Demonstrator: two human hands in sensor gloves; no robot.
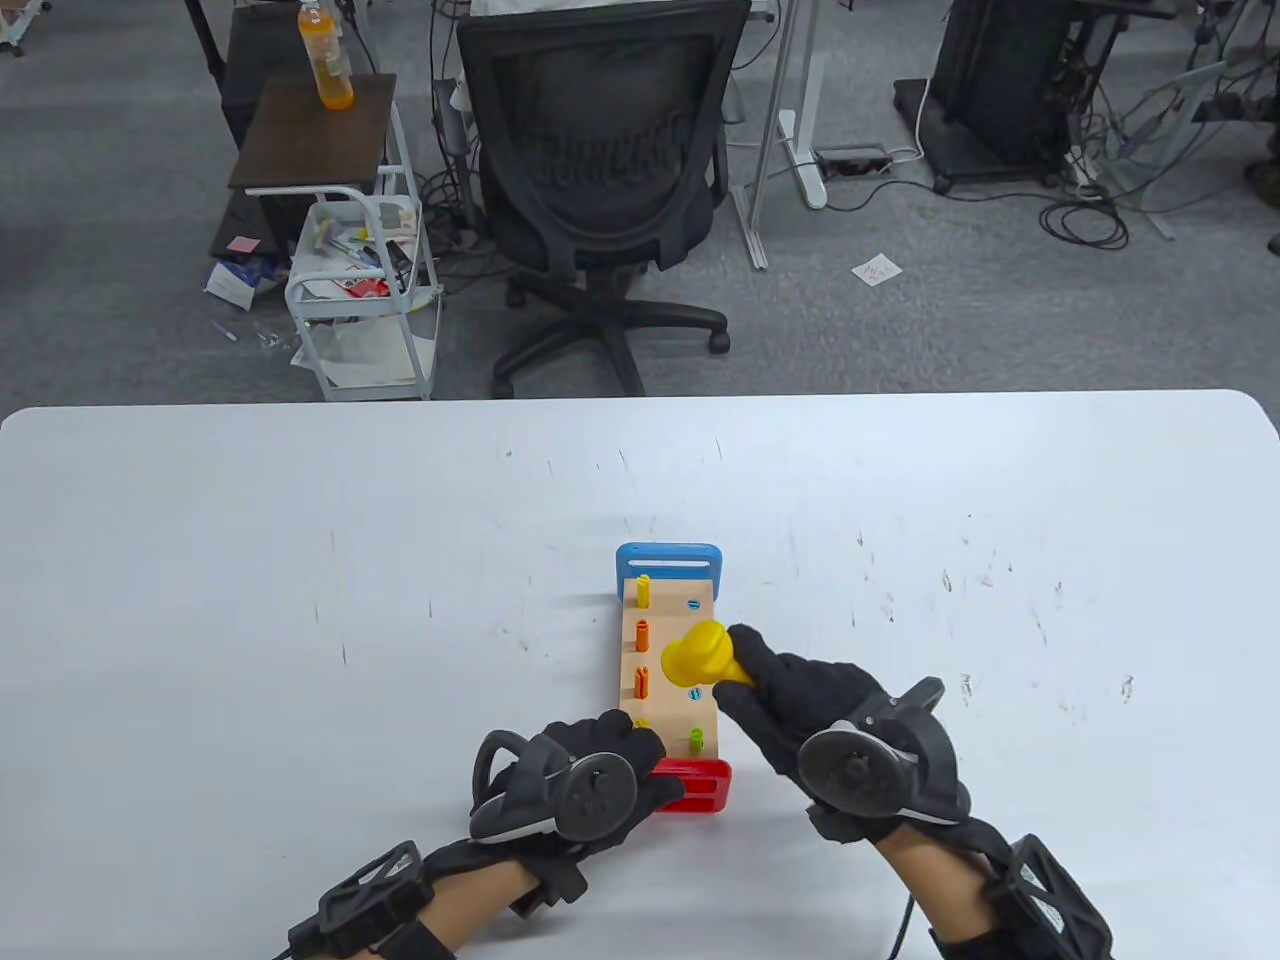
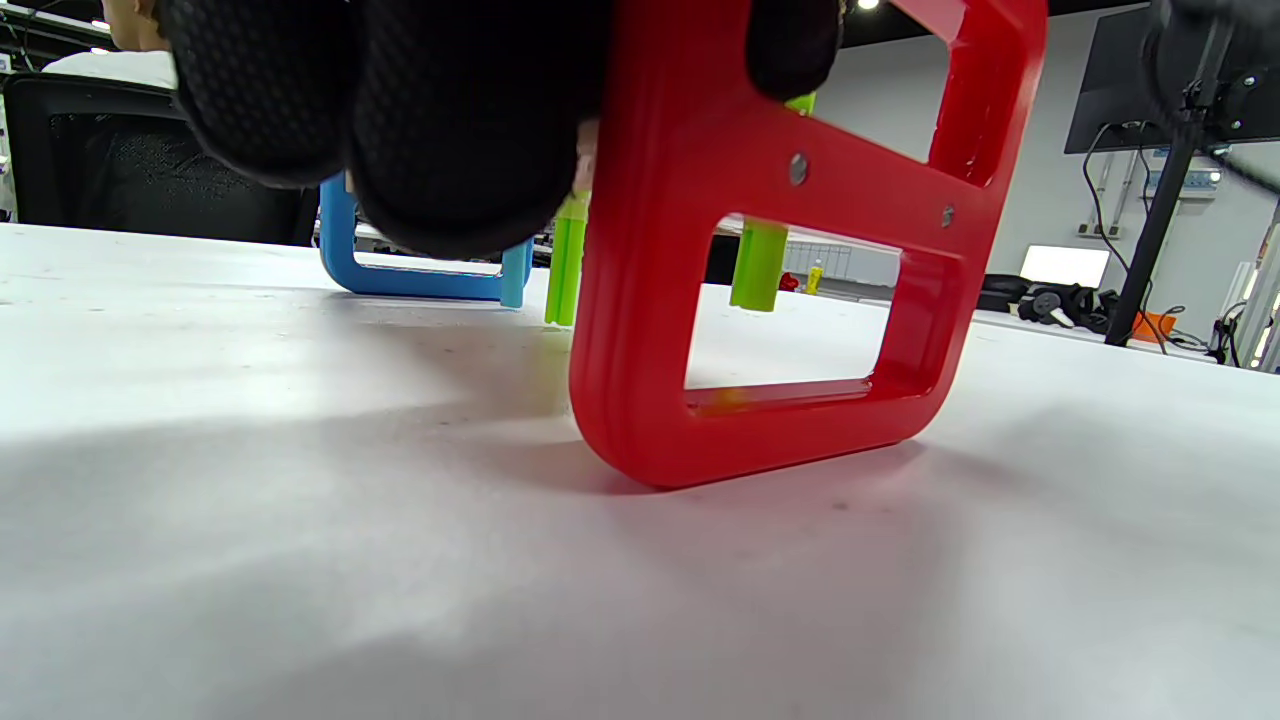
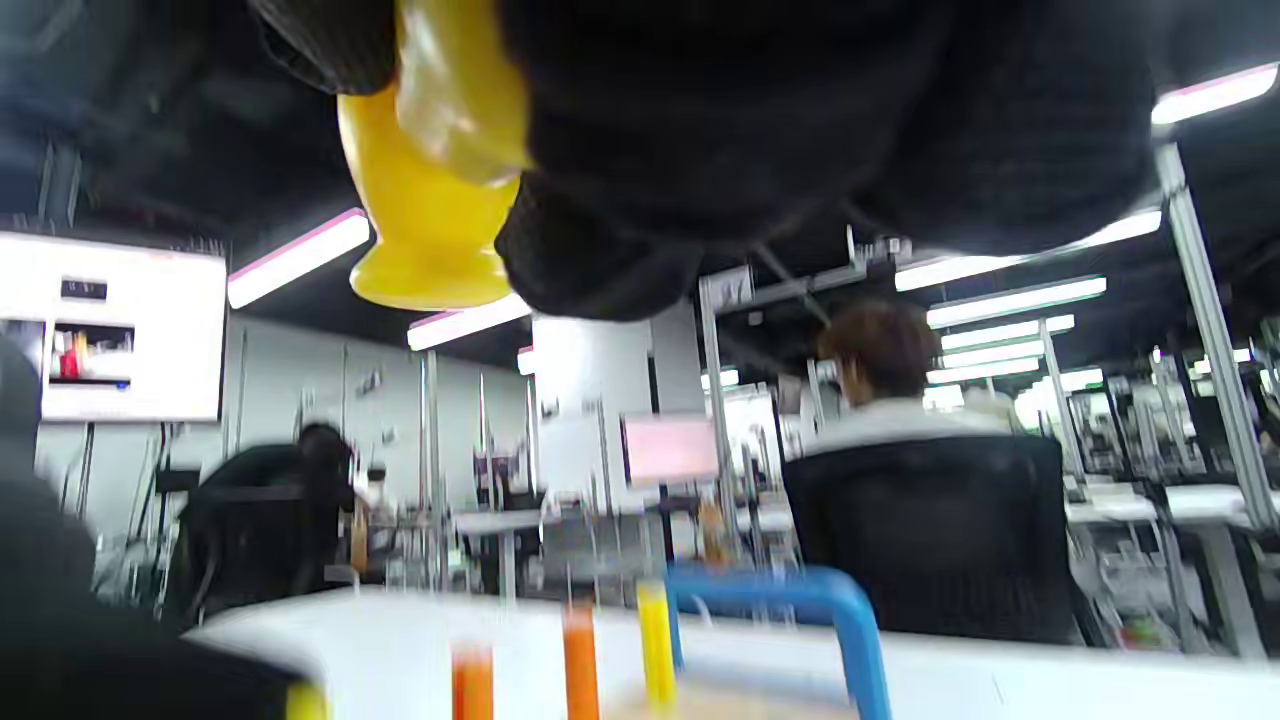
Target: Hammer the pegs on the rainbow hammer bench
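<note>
The hammer bench (image 1: 668,668) is a wooden board with a blue end (image 1: 669,562) far from me and a red end (image 1: 695,785) near me. Yellow (image 1: 643,590) and orange (image 1: 642,633) pegs stand up along its left side; a green peg (image 1: 696,741) stands near the red end. My left hand (image 1: 585,775) grips the bench at the red end (image 2: 760,250), fingers over its top. My right hand (image 1: 800,705) holds the yellow hammer (image 1: 700,655), its head raised above the middle of the board. The hammer head also shows in the right wrist view (image 3: 430,200).
The white table (image 1: 300,600) stretches wide on both sides of the bench. A black office chair (image 1: 600,170) and a small white cart (image 1: 365,290) stand behind the table's far edge.
</note>
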